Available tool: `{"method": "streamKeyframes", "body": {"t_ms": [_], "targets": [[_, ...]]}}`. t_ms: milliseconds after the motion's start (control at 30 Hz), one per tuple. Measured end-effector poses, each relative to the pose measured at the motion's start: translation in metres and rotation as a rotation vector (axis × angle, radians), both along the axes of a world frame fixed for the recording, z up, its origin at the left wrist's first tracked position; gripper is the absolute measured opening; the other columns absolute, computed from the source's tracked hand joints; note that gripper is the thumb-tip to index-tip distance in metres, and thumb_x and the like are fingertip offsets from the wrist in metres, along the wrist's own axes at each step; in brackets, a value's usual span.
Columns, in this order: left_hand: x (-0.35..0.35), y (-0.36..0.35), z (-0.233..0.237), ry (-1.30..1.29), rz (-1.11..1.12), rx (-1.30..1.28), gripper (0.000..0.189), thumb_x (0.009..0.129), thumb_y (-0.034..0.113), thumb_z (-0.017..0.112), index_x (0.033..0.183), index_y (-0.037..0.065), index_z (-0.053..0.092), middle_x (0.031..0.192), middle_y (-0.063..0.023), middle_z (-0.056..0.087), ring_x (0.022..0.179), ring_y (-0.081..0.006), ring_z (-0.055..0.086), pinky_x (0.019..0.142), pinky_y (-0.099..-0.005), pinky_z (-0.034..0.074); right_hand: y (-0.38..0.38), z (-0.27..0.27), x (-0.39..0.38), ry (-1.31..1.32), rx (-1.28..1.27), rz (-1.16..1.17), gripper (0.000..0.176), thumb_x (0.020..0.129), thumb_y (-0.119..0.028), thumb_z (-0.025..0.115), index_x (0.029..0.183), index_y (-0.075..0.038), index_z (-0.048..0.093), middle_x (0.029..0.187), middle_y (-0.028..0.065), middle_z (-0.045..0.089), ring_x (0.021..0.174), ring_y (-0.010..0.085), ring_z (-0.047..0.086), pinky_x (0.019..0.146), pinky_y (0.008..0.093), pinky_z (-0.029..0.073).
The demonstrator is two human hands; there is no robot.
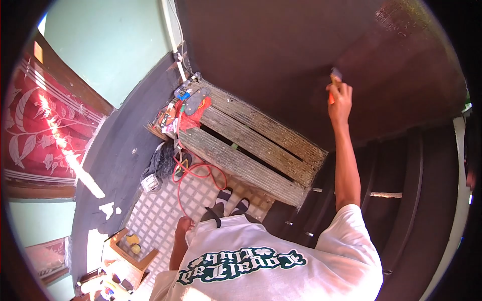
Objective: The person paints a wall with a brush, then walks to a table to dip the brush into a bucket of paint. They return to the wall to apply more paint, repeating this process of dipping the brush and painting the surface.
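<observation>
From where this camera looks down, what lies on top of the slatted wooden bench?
On the bench: crumpled red material, mixed clutter, and a green scrap by a gap. Whatever the red material covers is hidden.

At 1 o'clock we see a dark wall (261, 45) of smooth paint, largely matt, turning shiny and mottled towards 2 o'clock. Also at 2, the hand tool (331, 95) shows an orange part that looks like plastic to us. Centrally, we find a surface (261, 142) of rough, ridged, weathered wood. At 9 we note a patterned red cloth curtain (55, 120); at 11, a smooth, plastic-looking white pipe (170, 30); at 5, a shirt (311, 268) of soft, matt white cloth.
</observation>
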State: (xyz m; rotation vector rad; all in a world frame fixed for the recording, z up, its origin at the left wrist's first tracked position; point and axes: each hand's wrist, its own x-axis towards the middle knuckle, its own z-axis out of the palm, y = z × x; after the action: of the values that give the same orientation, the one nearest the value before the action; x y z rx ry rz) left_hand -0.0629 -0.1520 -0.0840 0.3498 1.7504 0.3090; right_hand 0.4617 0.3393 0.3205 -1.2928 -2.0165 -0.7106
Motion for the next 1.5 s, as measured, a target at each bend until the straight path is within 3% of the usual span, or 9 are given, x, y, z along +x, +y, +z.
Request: {"method": "streamKeyframes", "body": {"t_ms": [167, 433, 533, 767, 867, 1000, 1233, 1367, 1500], "targets": [[0.005, 0.026, 0.001, -0.028, -0.001, 0.069, 0.016, 0.089, 0.016, 0.054, 0.091, 0.003, 0.063, 0.086, -0.0123, 0.073, 0.070, -0.0221, 0.072, 0.061, -0.0371, 0.056, 0.002, 0.035, -0.008, 0.043, 0.149, -0.034, 0.023, 0.077, 0.008, 0.067, 0.096, -0.006, 0.071, 0.114, 0.0113, 0.066, 0.101, 0.0328, 0.061, 0.089, 0.0434, 0.052], [0.004, 0.038, 0.023, 0.022, 0.004, 0.208, 0.015, 0.088, 0.014, 0.057, 0.083, 0.001, 0.062, 0.076, -0.0117, 0.070, 0.062, -0.0207, 0.069, 0.055, -0.0331, 0.052, 0.006, -0.126, 0.001, 0.098, -0.372, 0.070, 0.026, 0.075, 0.012, 0.064, 0.090, -0.008, 0.071, 0.116, 0.0110, 0.069, 0.104, 0.0358, 0.062, 0.092, 0.0451, 0.052], [0.000, 0.035, 0.026, 0.043, 0.010, 0.257, 0.015, 0.087, 0.014, 0.057, 0.081, 0.000, 0.062, 0.076, -0.0125, 0.071, 0.064, -0.0211, 0.071, 0.055, -0.0337, 0.052, 0.020, -0.138, 0.010, 0.125, -0.486, 0.074, 0.026, 0.076, 0.012, 0.065, 0.089, -0.008, 0.071, 0.109, 0.0121, 0.070, 0.102, 0.0362, 0.064, 0.089, 0.0458, 0.053], [-0.003, 0.033, 0.011, 0.011, 0.014, 0.147, 0.015, 0.088, 0.016, 0.057, 0.086, 0.002, 0.062, 0.081, -0.0118, 0.072, 0.068, -0.0224, 0.072, 0.060, -0.0357, 0.054, 0.012, -0.028, 0.013, 0.118, -0.230, 0.063, 0.029, 0.072, 0.015, 0.064, 0.092, -0.005, 0.072, 0.107, 0.0130, 0.069, 0.103, 0.0357, 0.063, 0.090, 0.0449, 0.052], [-0.003, 0.029, -0.003, -0.004, -0.054, 0.081, 0.016, 0.088, 0.019, 0.057, 0.091, 0.004, 0.062, 0.085, -0.0116, 0.073, 0.073, -0.0229, 0.073, 0.063, -0.0374, 0.055, -0.003, 0.039, 0.001, 0.146, 0.112, 0.091, 0.036, 0.074, 0.015, 0.066, 0.102, -0.005, 0.074, 0.104, 0.0110, 0.069, 0.102, 0.0324, 0.062, 0.089, 0.0424, 0.052], [-0.005, 0.027, -0.012, -0.040, -0.069, 0.064, 0.018, 0.088, 0.020, 0.057, 0.094, 0.004, 0.062, 0.088, -0.0119, 0.073, 0.077, -0.0235, 0.074, 0.064, -0.0386, 0.055, -0.004, 0.077, 0.000, 0.063, 0.283, -0.039, 0.028, 0.076, 0.011, 0.068, 0.098, -0.006, 0.073, 0.114, 0.0105, 0.066, 0.105, 0.0324, 0.061, 0.090, 0.0432, 0.052], [-0.007, 0.026, 0.014, -0.018, -0.012, 0.107, 0.016, 0.088, 0.019, 0.056, 0.091, 0.004, 0.062, 0.086, -0.0122, 0.073, 0.074, -0.0230, 0.072, 0.063, -0.0374, 0.054, -0.007, -0.066, -0.006, 0.105, -0.173, -0.006, 0.025, 0.074, 0.012, 0.066, 0.091, -0.006, 0.069, 0.118, 0.0129, 0.065, 0.099, 0.0353, 0.059, 0.087, 0.0452, 0.052], [-0.020, 0.014, 0.024, 0.046, -0.034, 0.044, 0.015, 0.090, 0.016, 0.054, 0.095, 0.004, 0.061, 0.091, -0.0123, 0.073, 0.082, -0.0249, 0.073, 0.071, -0.0413, 0.056, 0.000, -0.131, -0.014, 0.115, -0.394, -0.074, 0.018, 0.078, 0.005, 0.069, 0.088, -0.010, 0.066, 0.119, 0.0061, 0.065, 0.105, 0.0321, 0.060, 0.087, 0.0447, 0.056], [-0.027, -0.006, 0.017, 0.060, 0.058, 0.042, 0.018, 0.087, 0.017, 0.056, 0.090, 0.001, 0.063, 0.084, -0.0141, 0.072, 0.071, -0.0237, 0.071, 0.060, -0.0374, 0.054, 0.013, -0.162, 0.002, 0.089, -0.539, -0.010, 0.022, 0.076, 0.007, 0.070, 0.090, -0.011, 0.068, 0.114, 0.0058, 0.065, 0.104, 0.0323, 0.061, 0.089, 0.0448, 0.057]]}}
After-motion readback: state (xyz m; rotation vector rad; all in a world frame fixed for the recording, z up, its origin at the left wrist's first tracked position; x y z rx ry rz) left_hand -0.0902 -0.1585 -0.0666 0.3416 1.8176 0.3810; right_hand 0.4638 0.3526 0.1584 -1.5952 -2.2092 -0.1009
